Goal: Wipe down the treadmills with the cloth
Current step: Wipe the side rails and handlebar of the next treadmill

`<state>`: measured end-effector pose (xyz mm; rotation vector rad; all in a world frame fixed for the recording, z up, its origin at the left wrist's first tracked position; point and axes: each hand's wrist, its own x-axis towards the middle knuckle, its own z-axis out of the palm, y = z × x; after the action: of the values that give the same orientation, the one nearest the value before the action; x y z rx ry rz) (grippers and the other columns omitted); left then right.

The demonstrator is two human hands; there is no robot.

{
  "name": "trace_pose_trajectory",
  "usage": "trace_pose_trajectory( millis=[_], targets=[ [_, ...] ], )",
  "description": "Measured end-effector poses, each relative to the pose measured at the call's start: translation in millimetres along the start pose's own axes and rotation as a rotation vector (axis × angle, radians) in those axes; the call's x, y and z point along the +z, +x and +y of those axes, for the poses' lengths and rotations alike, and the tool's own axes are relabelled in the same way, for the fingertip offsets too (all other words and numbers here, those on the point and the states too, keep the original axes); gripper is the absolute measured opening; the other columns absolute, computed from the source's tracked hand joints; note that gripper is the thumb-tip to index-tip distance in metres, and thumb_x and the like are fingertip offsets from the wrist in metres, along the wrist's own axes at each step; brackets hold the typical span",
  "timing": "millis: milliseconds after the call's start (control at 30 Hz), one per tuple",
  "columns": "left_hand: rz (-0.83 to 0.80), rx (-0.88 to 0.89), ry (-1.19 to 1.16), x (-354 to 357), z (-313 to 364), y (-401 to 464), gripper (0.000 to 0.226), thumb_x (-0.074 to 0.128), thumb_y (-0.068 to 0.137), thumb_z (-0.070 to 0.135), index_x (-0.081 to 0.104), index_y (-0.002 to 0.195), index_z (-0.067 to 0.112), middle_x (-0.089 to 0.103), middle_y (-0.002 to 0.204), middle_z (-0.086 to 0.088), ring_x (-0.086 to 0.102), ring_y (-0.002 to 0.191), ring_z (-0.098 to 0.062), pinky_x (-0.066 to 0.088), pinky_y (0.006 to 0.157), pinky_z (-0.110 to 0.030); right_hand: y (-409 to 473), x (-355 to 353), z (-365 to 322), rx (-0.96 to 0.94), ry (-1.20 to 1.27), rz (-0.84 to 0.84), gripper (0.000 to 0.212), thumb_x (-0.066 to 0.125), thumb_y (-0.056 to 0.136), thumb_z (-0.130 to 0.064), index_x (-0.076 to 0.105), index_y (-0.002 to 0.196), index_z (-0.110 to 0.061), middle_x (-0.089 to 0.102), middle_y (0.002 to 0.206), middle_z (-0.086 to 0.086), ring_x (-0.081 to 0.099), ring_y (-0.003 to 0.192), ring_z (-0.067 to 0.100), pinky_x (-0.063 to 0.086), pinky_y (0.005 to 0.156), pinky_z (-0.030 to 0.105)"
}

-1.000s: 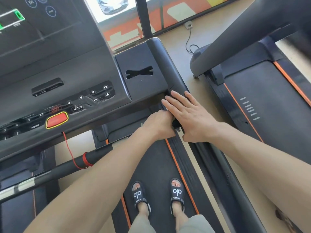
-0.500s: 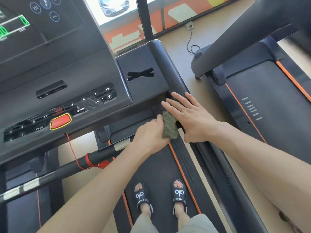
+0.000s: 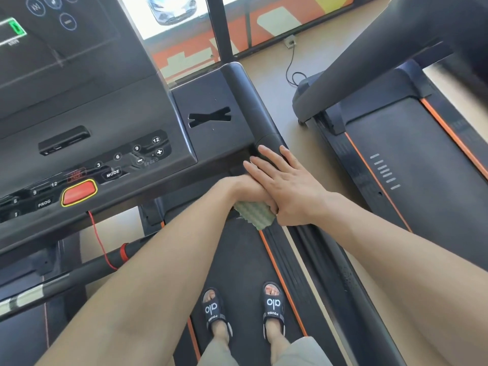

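Sunlit gym floor point(image 3: 311, 30) with two treadmills side by side; the green cloth point(image 3: 254, 214) is bunched under the left hand point(image 3: 247, 190), which grips it against the near treadmill's right handrail point(image 3: 260, 120), just below the console point(image 3: 111, 143). The right hand point(image 3: 287, 186) lies flat beside it with straight fingers on the rail. I judge the wiping of this rail is in progress, and next the cloth should slide along the rail while the right hand gives way
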<state>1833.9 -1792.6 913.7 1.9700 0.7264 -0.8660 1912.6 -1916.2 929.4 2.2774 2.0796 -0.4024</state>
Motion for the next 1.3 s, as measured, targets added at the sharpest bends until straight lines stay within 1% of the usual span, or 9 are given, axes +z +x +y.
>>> trace_pose_trajectory(
  millis=[133, 300, 533, 667, 767, 900, 1033, 1133, 1300],
  targets=[
    [0.134, 0.006, 0.247, 11, 6, 5, 0.038, 0.067, 0.074, 0.03, 0.062, 0.11, 0.02, 0.069, 0.104, -0.004, 0.064, 0.096, -0.022, 0.056, 0.086, -0.038, 0, 0, 2, 0.003, 0.001, 0.0, 0.108, 0.059, 0.067, -0.022, 0.003, 0.158, -0.017, 0.01, 0.164, 0.001, -0.015, 0.151, 0.023, -0.013, 0.121, 0.044],
    [0.735, 0.02, 0.51, 50, -1, -14, 0.016, 0.069, 0.077, 0.023, 0.064, 0.088, 0.012, 0.066, 0.073, -0.005, 0.066, 0.064, -0.027, 0.043, 0.056, -0.029, -2, 2, 3, -0.009, 0.02, 0.026, 0.106, 0.061, 0.066, -0.021, 0.006, 0.158, -0.017, 0.013, 0.163, 0.0, -0.014, 0.151, 0.022, -0.013, 0.121, 0.044],
    [0.824, 0.248, 0.979, 63, -31, -12, 0.03, 0.063, 0.078, 0.006, 0.053, 0.106, 0.002, 0.063, 0.078, -0.008, 0.062, 0.062, -0.02, 0.043, 0.054, -0.029, -2, -1, 3, -0.023, 0.026, 0.029, 0.108, 0.06, 0.065, -0.021, 0.006, 0.158, -0.016, 0.015, 0.163, 0.0, -0.013, 0.151, 0.022, -0.012, 0.121, 0.043],
    [0.675, 0.308, 0.913, 29, -26, -28, 0.045, 0.054, 0.094, 0.003, 0.042, 0.138, 0.001, 0.065, 0.113, -0.012, 0.07, 0.094, -0.033, 0.053, 0.074, -0.038, -1, 0, 8, -0.011, 0.081, 0.021, 0.112, 0.062, 0.063, -0.021, 0.003, 0.158, -0.016, 0.012, 0.164, -0.002, -0.016, 0.151, 0.017, -0.015, 0.121, 0.039],
    [0.68, 0.188, 0.827, 7, -37, -38, 0.041, 0.05, 0.097, 0.009, 0.043, 0.138, 0.009, 0.067, 0.11, -0.012, 0.068, 0.097, -0.037, 0.053, 0.079, -0.043, 0, 3, 8, -0.014, 0.078, 0.029, 0.114, 0.06, 0.06, -0.019, 0.001, 0.158, -0.018, 0.01, 0.164, -0.003, -0.018, 0.15, 0.016, -0.015, 0.12, 0.039],
    [0.629, 0.142, 0.04, -16, -71, -68, 0.019, 0.05, 0.1, 0.03, 0.066, 0.109, 0.033, 0.073, 0.099, 0.006, 0.068, 0.092, -0.015, 0.054, 0.083, -0.034, 2, 5, 7, -0.008, 0.094, -0.001, 0.112, 0.06, 0.062, -0.024, 0.003, 0.158, -0.022, 0.01, 0.164, -0.005, -0.018, 0.15, 0.013, -0.016, 0.12, 0.039],
    [0.523, 0.198, -0.171, -31, -58, -98, 0.021, 0.052, 0.096, 0.02, 0.071, 0.093, 0.029, 0.07, 0.097, 0.011, 0.064, 0.09, -0.009, 0.048, 0.08, -0.026, 9, -14, -6, 0.21, 0.883, 0.131, 0.091, 0.066, 0.065, -0.021, 0.033, 0.15, -0.034, 0.053, 0.14, -0.014, 0.02, 0.148, 0.008, 0.011, 0.123, 0.041],
    [0.518, 0.207, -0.197, -33, -38, -102, 0.022, 0.055, 0.094, 0.012, 0.062, 0.074, 0.017, 0.051, 0.094, -0.001, 0.053, 0.082, -0.013, 0.041, 0.075, -0.03, 10, -39, -13, 0.284, 1.465, 0.232, 0.059, 0.065, 0.081, -0.004, 0.055, 0.134, -0.028, 0.07, 0.116, -0.007, 0.061, 0.116, 0.011, 0.043, 0.107, 0.033],
    [0.524, 0.253, -0.284, -38, -28, -112, 0.014, 0.065, 0.085, 0.013, 0.073, 0.09, 0.024, 0.074, 0.091, -0.004, 0.068, 0.084, -0.016, 0.054, 0.081, -0.034, 17, -52, -22, 0.325, 1.275, 0.296, 0.024, 0.063, 0.078, -0.029, 0.065, 0.088, -0.007, 0.065, 0.085, 0.021, 0.055, 0.07, 0.02, 0.047, 0.07, 0.038]
  ],
)
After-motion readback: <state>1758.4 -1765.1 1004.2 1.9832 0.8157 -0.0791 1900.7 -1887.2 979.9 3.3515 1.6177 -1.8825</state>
